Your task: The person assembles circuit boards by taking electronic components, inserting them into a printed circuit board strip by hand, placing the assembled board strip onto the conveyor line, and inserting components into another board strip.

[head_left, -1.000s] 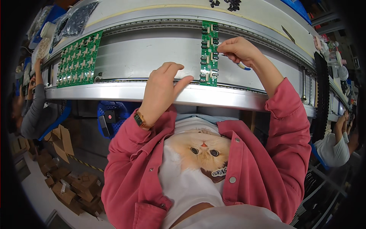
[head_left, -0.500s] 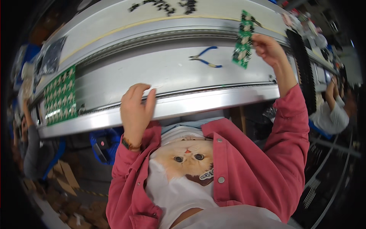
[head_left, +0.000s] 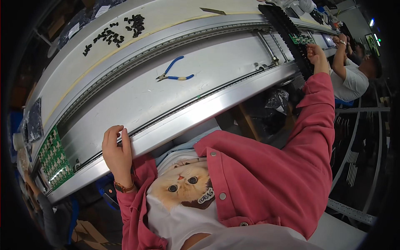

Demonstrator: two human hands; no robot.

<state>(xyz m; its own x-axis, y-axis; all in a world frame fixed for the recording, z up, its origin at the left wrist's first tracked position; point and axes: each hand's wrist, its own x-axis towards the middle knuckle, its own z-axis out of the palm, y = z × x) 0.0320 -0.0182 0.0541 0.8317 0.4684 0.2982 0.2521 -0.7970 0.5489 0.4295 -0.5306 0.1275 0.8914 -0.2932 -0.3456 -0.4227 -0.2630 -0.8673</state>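
My right hand (head_left: 315,56) is stretched far to the right, its fingers curled at the near edge of a green circuit board (head_left: 303,39). That board is just beyond a long black toothed rack (head_left: 284,30); the exact grip is small and partly hidden. My left hand (head_left: 117,152) rests over the metal front rail (head_left: 187,110), thumb apart from the fingers and nothing in it. Blue-handled pliers (head_left: 175,76) lie spread on the white surface between the rails. Another green board panel (head_left: 55,160) lies across the track at the left end.
Small black parts (head_left: 110,35) are scattered on the far ledge, with a flat metal blade-like strip (head_left: 212,11) farther right. A dark plastic bag (head_left: 33,121) lies at left. One co-worker (head_left: 352,79) sits at right; another person's grey sleeve (head_left: 48,212) shows at lower left.
The view has turned to the right. My right hand has carried the circuit board from above the track to beyond the black rack. My left hand stays by the front rail.
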